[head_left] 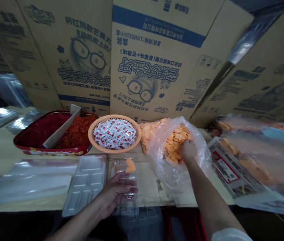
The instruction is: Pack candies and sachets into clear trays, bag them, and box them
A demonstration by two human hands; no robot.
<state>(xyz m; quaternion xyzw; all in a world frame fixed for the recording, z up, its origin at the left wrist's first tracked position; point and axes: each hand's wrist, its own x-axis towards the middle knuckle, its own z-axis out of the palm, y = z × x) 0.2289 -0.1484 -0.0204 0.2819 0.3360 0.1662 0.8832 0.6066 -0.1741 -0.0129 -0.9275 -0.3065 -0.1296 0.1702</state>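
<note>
My left hand (119,191) is closed around a small clear plastic tray at the table's front edge. An orange, tooth-like piece (130,165) shows at the far end of that tray, just above my fingers. To the right, a clear plastic bag (157,164) stands with its mouth spread wide. Many similar orange pieces (174,144) fill it. My right hand (189,151) reaches into the bag with curled fingers touching the pieces. Its fingertips are hidden, so what they grip cannot be made out.
An orange basket (90,138) holds small white-and-red packets. Left of it, a red tub (54,151) with a divider contains red and orange pieces. Compartmented trays (85,182) and plastic sheets (39,187) lie in front. Bagged goods (262,160) fill the right. Cardboard boxes (152,110) stand behind.
</note>
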